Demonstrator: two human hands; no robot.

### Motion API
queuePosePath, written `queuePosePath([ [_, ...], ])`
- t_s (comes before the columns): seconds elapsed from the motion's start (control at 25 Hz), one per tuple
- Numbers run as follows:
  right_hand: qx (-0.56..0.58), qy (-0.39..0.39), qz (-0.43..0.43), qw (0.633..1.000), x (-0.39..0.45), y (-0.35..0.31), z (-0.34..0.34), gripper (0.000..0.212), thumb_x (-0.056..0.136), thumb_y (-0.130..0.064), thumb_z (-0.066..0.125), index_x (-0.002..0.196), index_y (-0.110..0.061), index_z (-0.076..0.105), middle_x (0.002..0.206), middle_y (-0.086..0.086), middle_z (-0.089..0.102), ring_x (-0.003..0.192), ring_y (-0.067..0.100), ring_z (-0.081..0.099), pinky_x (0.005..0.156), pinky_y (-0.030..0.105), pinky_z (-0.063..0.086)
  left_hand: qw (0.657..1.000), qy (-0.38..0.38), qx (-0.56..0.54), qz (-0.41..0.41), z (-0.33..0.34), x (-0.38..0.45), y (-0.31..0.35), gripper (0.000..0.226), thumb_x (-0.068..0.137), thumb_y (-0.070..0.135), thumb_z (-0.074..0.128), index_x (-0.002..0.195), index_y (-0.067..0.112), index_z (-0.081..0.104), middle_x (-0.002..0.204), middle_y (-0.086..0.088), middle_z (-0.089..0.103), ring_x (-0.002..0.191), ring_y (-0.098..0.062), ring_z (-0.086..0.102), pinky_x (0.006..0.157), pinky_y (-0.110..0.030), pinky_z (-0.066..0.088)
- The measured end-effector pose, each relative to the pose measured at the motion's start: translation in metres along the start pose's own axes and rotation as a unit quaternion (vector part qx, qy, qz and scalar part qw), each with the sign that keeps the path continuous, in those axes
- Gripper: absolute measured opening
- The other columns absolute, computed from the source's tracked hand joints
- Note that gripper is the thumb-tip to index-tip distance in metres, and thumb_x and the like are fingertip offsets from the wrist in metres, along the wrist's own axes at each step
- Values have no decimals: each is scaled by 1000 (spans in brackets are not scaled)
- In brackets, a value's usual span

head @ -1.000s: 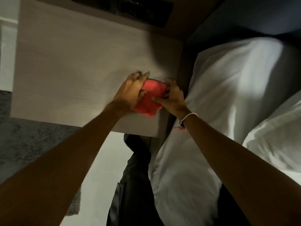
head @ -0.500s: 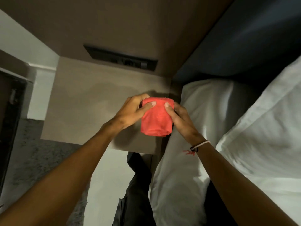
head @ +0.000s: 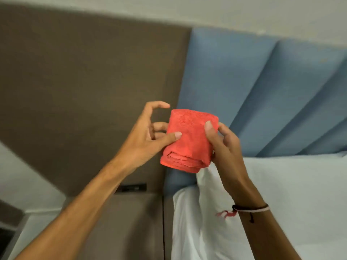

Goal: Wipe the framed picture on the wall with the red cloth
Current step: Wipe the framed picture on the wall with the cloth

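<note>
A folded red cloth [head: 189, 141] is held up in the air in front of the wall, between both hands. My right hand [head: 223, 147] grips its right edge with the thumb on the front face. My left hand [head: 144, 139] pinches its left edge with the thumb, while the index finger is lifted off and curled above. The cloth's stacked folds show at its lower edge. No framed picture is in view.
A brown wall panel [head: 84, 91] fills the left, a blue padded headboard [head: 253, 91] the right. White pillows [head: 291, 194] lie below the headboard. A bedside table top [head: 131, 222] with a dark socket strip [head: 133, 188] sits lower left.
Both hands have lifted the red cloth off the bedside table and raised it. The view has tilted up from the table to the wall and headboard.
</note>
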State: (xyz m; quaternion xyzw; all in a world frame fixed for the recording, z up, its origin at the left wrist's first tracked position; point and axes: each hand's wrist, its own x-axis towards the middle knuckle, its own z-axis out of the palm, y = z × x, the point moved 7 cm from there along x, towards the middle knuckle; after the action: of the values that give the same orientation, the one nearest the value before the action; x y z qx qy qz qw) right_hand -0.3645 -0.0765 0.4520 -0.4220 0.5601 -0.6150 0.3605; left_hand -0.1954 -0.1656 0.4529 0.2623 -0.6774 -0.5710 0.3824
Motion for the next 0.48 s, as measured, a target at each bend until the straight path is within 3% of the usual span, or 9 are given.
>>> queuePosePath([
  [0.08, 45, -1, -33, 998, 7, -68, -21, 61, 84, -18, 81, 138, -17, 52, 98, 10, 82, 88, 23, 78, 70, 32, 62, 996, -5, 27, 84, 17, 24, 78, 42, 91, 7, 70, 116, 32, 47, 85, -7, 76, 69, -20, 65, 64, -32, 56],
  [0.16, 64, 6, -96, 993, 9, -138, -48, 78, 80, -7, 79, 145, -29, 42, 105, 13, 82, 93, 24, 80, 71, 29, 64, 981, -21, 83, 176, 45, 45, 155, 24, 94, 7, 65, 106, 26, 59, 92, 0, 74, 84, -11, 69, 75, -32, 54],
  [0.24, 69, 9, -157, 985, 5, -204, -76, 79, 81, -6, 75, 145, -38, 42, 108, 20, 80, 94, 31, 79, 73, 33, 65, 961, -34, 125, 243, 74, 63, 218, 18, 94, 8, 64, 99, 22, 74, 96, 13, 76, 96, -2, 71, 88, -25, 53],
  [0.32, 85, 12, -203, 975, 1, -254, -104, 77, 84, -3, 77, 141, -44, 47, 110, 22, 79, 95, 33, 79, 73, 36, 65, 958, -59, 104, 259, 100, 79, 265, 21, 89, 15, 72, 103, 26, 80, 107, 13, 80, 103, -3, 73, 92, -30, 60],
  [0.4, 120, 22, -226, 966, 4, -293, -135, 76, 78, 1, 75, 141, -36, 51, 114, 21, 78, 101, 34, 78, 74, 36, 65, 953, -110, 74, 271, 128, 98, 305, 31, 81, 18, 80, 109, 32, 80, 118, 11, 77, 111, -8, 73, 89, -47, 66],
  [0.48, 167, 22, -221, 961, 13, -318, -155, 72, 72, 9, 75, 138, -13, 58, 116, 26, 77, 104, 39, 76, 76, 39, 66, 943, -164, 68, 283, 152, 116, 337, 43, 78, 15, 85, 116, 33, 77, 126, 10, 74, 119, -11, 71, 85, -54, 66],
])
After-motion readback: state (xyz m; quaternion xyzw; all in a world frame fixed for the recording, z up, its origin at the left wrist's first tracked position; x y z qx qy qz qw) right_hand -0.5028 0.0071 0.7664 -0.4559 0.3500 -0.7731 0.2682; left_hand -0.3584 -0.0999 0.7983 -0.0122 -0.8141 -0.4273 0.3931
